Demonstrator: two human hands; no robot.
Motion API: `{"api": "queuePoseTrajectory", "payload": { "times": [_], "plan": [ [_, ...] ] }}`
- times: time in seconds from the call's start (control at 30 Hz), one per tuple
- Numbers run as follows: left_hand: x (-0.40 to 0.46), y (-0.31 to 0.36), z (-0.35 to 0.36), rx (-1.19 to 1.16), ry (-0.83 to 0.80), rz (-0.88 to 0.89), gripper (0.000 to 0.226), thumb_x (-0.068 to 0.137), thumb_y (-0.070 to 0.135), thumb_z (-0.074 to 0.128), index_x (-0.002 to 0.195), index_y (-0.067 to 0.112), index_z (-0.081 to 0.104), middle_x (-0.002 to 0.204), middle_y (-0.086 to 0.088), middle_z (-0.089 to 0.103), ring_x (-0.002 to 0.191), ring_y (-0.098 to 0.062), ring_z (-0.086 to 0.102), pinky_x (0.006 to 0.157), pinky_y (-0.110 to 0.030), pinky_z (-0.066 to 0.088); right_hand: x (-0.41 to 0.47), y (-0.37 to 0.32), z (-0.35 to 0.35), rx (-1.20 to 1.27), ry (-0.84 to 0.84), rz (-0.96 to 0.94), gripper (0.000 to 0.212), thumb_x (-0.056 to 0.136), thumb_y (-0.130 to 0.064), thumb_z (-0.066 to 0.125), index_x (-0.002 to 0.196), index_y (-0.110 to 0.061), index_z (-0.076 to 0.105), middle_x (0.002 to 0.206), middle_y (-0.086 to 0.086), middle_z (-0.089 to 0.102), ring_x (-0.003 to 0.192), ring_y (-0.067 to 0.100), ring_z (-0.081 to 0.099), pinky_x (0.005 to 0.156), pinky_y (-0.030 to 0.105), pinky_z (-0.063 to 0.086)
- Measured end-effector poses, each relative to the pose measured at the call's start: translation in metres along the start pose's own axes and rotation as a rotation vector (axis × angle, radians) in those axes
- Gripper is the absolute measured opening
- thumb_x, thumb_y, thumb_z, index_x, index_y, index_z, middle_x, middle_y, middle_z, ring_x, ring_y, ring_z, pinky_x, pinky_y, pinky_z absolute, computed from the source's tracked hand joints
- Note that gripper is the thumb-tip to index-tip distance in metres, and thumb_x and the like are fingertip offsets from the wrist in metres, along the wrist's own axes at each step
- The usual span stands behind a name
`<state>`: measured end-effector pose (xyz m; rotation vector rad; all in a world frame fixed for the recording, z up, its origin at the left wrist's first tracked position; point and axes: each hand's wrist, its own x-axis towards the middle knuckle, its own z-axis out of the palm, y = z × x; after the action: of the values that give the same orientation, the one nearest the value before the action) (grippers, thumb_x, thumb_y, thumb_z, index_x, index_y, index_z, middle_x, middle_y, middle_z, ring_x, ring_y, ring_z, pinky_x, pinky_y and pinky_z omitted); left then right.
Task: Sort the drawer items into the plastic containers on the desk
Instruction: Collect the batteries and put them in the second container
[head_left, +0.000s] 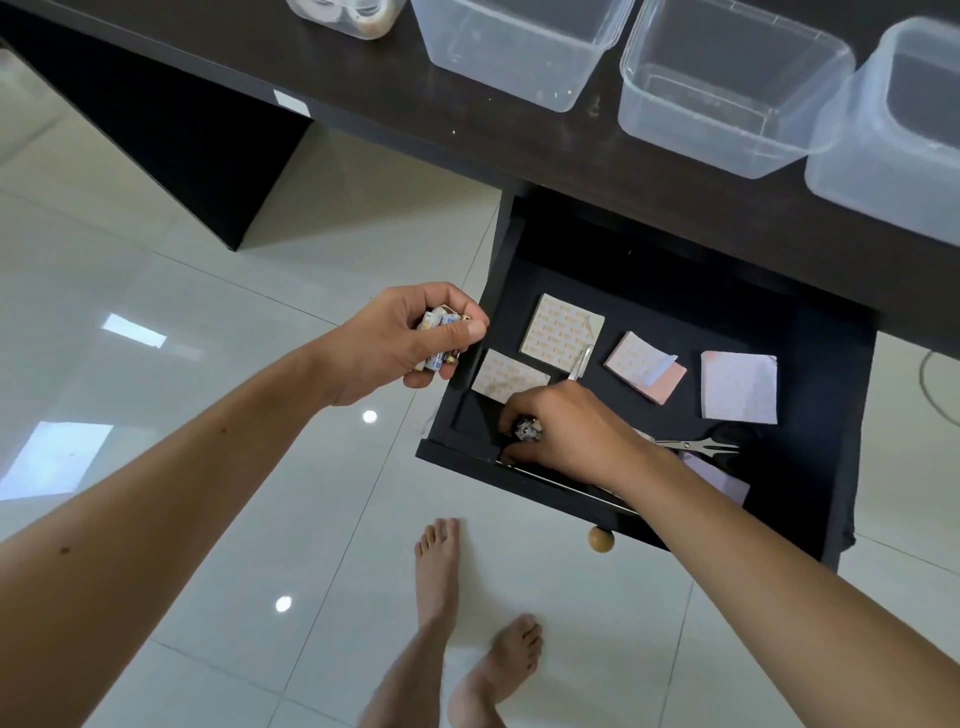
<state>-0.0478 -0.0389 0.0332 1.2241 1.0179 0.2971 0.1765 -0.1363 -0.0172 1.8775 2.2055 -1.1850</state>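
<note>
Inside the open drawer (810, 332), your right hand (566, 431) curls round a small battery (527, 430) near the front edge; beyond it lie sticky-note pads (562, 332); your left hand (410, 338), just outside, grips several batteries (439, 338); clear containers (727, 83) stand well beyond both.

— Where are we looking, then? Office? Workshop?

— A home, I'd say, at a desk corner. See the bare feet (441, 571) on glossy white floor tiles (156, 312), ceiling lights mirrored in them.

— And the furniture?

— A dark desk (467, 119) with an open drawer (810, 467) on a small round wooden knob (601, 539). Inside, pads of sticky notes (738, 387) and a pair of scissors (696, 446): household stationery.

— On top?

— Clear plastic containers (727, 104) in a row, plain food-storage tubs, one at the far left with rolls of tape (353, 15).
</note>
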Motion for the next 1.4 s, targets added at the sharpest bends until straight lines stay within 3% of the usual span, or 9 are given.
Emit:
{"api": "queuePoseTrajectory", "payload": {
  "times": [0.1, 0.23, 0.33, 0.43, 0.53, 0.83, 1.1, 1.3, 1.4],
  "plan": [
    [-0.001, 0.000, 0.000, 0.006, -0.009, 0.005, 0.009, 0.100, 0.027, 0.069, 0.103, 0.018, 0.070, 0.073, 0.004, 0.062, 0.068, -0.015, 0.057, 0.053, -0.023, 0.042, -0.002, 0.007, -0.004, 0.141, -0.009, 0.088, 0.026, 0.078, -0.047, 0.090, 0.092, -0.033, 0.073, 0.091, -0.008, 0.070, 0.082, 0.015, 0.069, 0.069, 0.036, 0.058],
    [0.000, 0.002, -0.001, 0.021, 0.000, 0.013, 0.013, 0.100, 0.025, 0.069, 0.108, 0.015, 0.069, 0.074, 0.005, 0.064, 0.069, -0.013, 0.060, 0.054, -0.023, 0.045, -0.013, 0.005, -0.019, 0.345, 0.084, 0.125, 0.025, 0.075, -0.045, 0.093, 0.082, -0.034, 0.072, 0.085, -0.011, 0.074, 0.080, 0.007, 0.069, 0.071, 0.026, 0.055],
    [0.001, 0.007, -0.002, 0.033, 0.012, 0.021, 0.015, 0.100, 0.022, 0.068, 0.112, 0.014, 0.070, 0.080, 0.004, 0.067, 0.073, -0.014, 0.064, 0.055, -0.022, 0.048, -0.017, -0.001, -0.040, 0.516, 0.114, 0.130, 0.026, 0.076, -0.040, 0.095, 0.082, -0.029, 0.072, 0.084, -0.005, 0.077, 0.075, 0.012, 0.071, 0.070, 0.033, 0.058],
    [0.000, 0.022, -0.005, 0.039, 0.021, 0.034, 0.016, 0.100, 0.019, 0.069, 0.116, 0.014, 0.069, 0.079, 0.006, 0.067, 0.075, -0.012, 0.067, 0.055, -0.022, 0.050, -0.020, -0.013, -0.066, 0.692, 0.153, 0.100, 0.025, 0.078, -0.031, 0.095, 0.085, -0.024, 0.073, 0.084, 0.005, 0.078, 0.066, 0.015, 0.067, 0.055, 0.023, 0.048],
    [0.000, 0.046, -0.011, 0.056, 0.031, 0.069, 0.018, 0.100, 0.016, 0.069, 0.119, 0.015, 0.068, 0.082, 0.004, 0.068, 0.077, -0.012, 0.067, 0.056, -0.024, 0.050, -0.019, -0.032, -0.100, 0.831, 0.218, 0.066, 0.026, 0.079, -0.024, 0.094, 0.089, -0.016, 0.071, 0.077, 0.009, 0.073, 0.061, 0.019, 0.063, 0.047, 0.022, 0.044],
    [0.023, 0.160, -0.044, 0.058, 0.171, 0.301, 0.023, 0.100, 0.014, 0.069, 0.123, 0.016, 0.069, 0.091, -0.002, 0.069, 0.083, -0.016, 0.074, 0.058, -0.028, 0.055, 0.019, -0.087, -0.219, 0.967, 0.501, -0.018, 0.023, 0.085, -0.018, 0.089, 0.095, -0.015, 0.068, 0.074, 0.006, 0.074, 0.059, 0.018, 0.065, 0.041, 0.023, 0.040],
    [0.093, 0.224, -0.052, 0.057, 0.496, 0.425, 0.024, 0.104, 0.019, 0.065, 0.127, 0.024, 0.064, 0.107, 0.006, 0.072, 0.093, -0.012, 0.075, 0.070, -0.020, 0.062, 0.101, -0.099, -0.289, 0.868, 0.765, 0.071, 0.025, 0.088, -0.033, 0.086, 0.101, -0.017, 0.071, 0.088, 0.001, 0.074, 0.070, 0.008, 0.069, 0.053, 0.023, 0.053],
    [0.127, 0.213, -0.055, 0.054, 0.544, 0.379, 0.026, 0.102, 0.005, 0.065, 0.122, 0.021, 0.066, 0.114, 0.011, 0.067, 0.099, -0.006, 0.071, 0.073, -0.010, 0.055, 0.140, -0.085, -0.282, 0.914, 0.741, 0.111, 0.022, 0.091, -0.022, 0.085, 0.105, -0.013, 0.070, 0.107, 0.007, 0.073, 0.081, 0.014, 0.075, 0.067, 0.032, 0.066],
    [0.131, 0.211, -0.056, 0.095, 0.536, 0.319, 0.032, 0.101, 0.001, 0.065, 0.125, 0.022, 0.066, 0.114, 0.013, 0.065, 0.101, -0.005, 0.067, 0.074, -0.010, 0.058, 0.145, -0.078, -0.277, 0.786, 0.735, 0.125, 0.018, 0.089, -0.021, 0.086, 0.102, -0.021, 0.072, 0.110, -0.002, 0.072, 0.095, 0.016, 0.074, 0.080, 0.037, 0.066]
  ]
}}
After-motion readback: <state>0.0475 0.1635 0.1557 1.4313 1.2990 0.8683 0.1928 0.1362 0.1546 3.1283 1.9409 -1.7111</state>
